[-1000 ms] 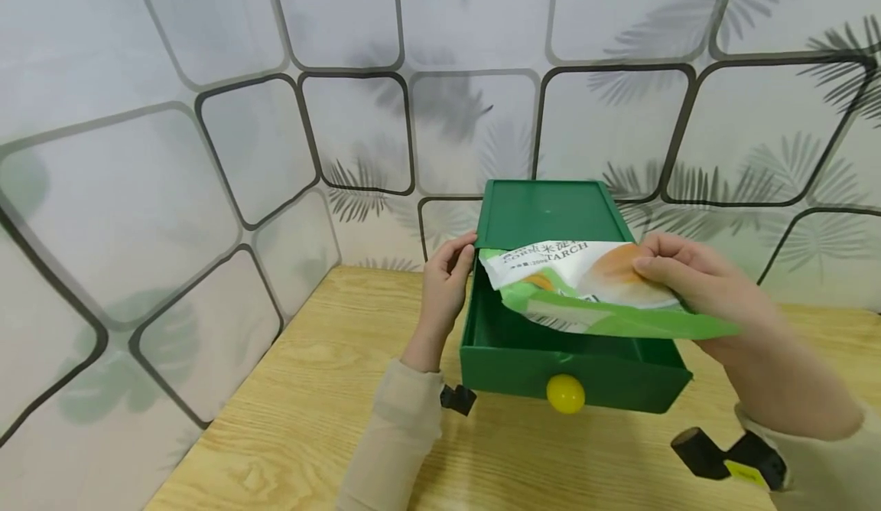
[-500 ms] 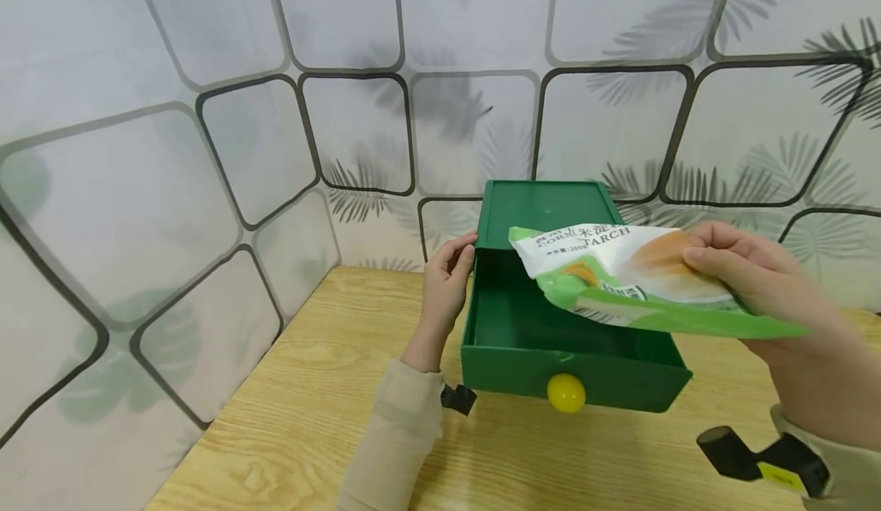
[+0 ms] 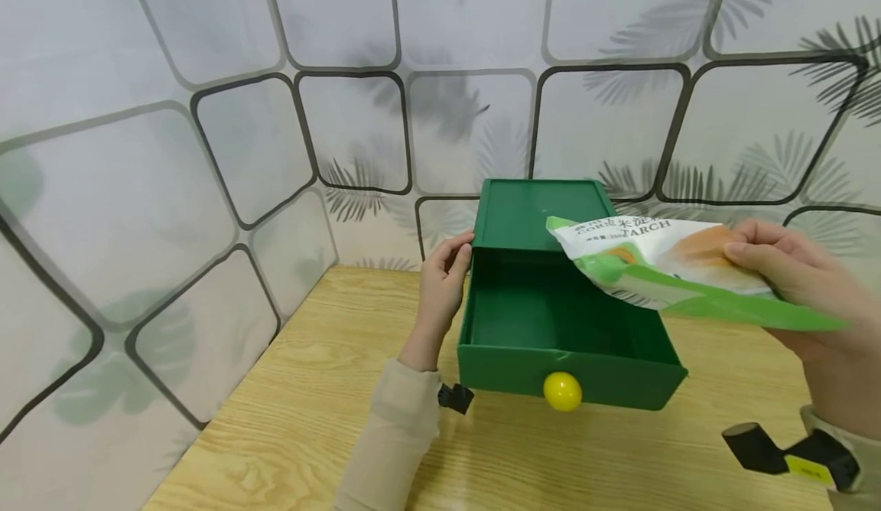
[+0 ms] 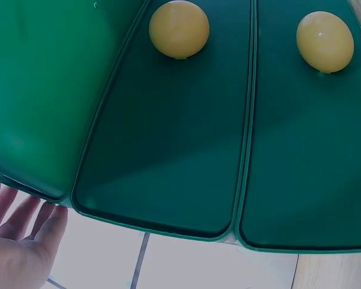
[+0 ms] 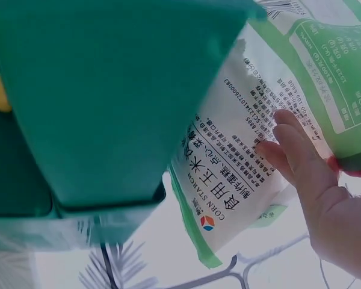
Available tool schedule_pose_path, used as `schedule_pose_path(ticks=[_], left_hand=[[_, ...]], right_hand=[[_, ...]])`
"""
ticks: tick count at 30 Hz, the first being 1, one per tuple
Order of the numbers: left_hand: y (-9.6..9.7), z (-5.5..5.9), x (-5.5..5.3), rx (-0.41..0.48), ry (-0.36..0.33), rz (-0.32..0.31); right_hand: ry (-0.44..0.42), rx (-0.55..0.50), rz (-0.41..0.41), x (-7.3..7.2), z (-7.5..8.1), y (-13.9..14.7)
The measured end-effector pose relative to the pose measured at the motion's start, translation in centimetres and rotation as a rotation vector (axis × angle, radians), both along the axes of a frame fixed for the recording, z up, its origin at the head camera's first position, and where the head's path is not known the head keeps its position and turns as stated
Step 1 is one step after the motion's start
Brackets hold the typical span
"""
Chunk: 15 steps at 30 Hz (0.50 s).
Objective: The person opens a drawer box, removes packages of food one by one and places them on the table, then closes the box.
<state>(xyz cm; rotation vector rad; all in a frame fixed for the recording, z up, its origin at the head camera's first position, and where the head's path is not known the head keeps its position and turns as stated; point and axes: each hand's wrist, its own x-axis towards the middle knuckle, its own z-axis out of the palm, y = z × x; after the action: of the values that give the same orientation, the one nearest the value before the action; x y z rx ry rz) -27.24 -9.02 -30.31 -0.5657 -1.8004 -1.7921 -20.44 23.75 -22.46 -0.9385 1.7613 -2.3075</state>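
Note:
My right hand (image 3: 785, 262) pinches a white and green corn starch bag (image 3: 654, 255) by its right end. The bag hangs tilted over the right side of a pulled-out green drawer (image 3: 571, 377), whose visible floor is bare. In the right wrist view, the printed back of the bag (image 5: 228, 144) faces the camera, with the thumb and fingers on it. My left hand (image 3: 442, 281) touches the upper left side of the green drawer cabinet (image 3: 544, 213). In the left wrist view, the fingers of the left hand (image 4: 24, 235) reach to the cabinet's edge with fairly straight tips.
A yellow knob (image 3: 562, 391) stands out from the open drawer's front. Below it are closed drawer fronts (image 4: 162, 138) with yellow knobs (image 4: 179, 29). The cabinet stands on a wooden table (image 3: 289, 419), close to a patterned wall covering (image 3: 468, 128).
My right hand has carried the corn starch bag rightward and slightly up, uncovering more of the drawer's inside. The left hand stays at the cabinet's side.

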Motion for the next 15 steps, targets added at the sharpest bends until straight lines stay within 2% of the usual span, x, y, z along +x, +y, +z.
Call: schedule_pose_path(ticks=[4,9,15], left_hand=[[-0.1,0.1,0.0,-0.004,0.0,0.005],[-0.1,0.2,0.1,-0.01,0.006,0.006],[-0.1,0.2,0.2,0.001,0.009,-0.002]], right_hand=[[-0.006,-0.06,-0.038,-0.2,-0.3,1.0],[-0.035,-0.176,-0.128,-0.2,-0.6,2.1],[-0.085,-0.32,-0.134,-0.3,-1.1,3.3]])
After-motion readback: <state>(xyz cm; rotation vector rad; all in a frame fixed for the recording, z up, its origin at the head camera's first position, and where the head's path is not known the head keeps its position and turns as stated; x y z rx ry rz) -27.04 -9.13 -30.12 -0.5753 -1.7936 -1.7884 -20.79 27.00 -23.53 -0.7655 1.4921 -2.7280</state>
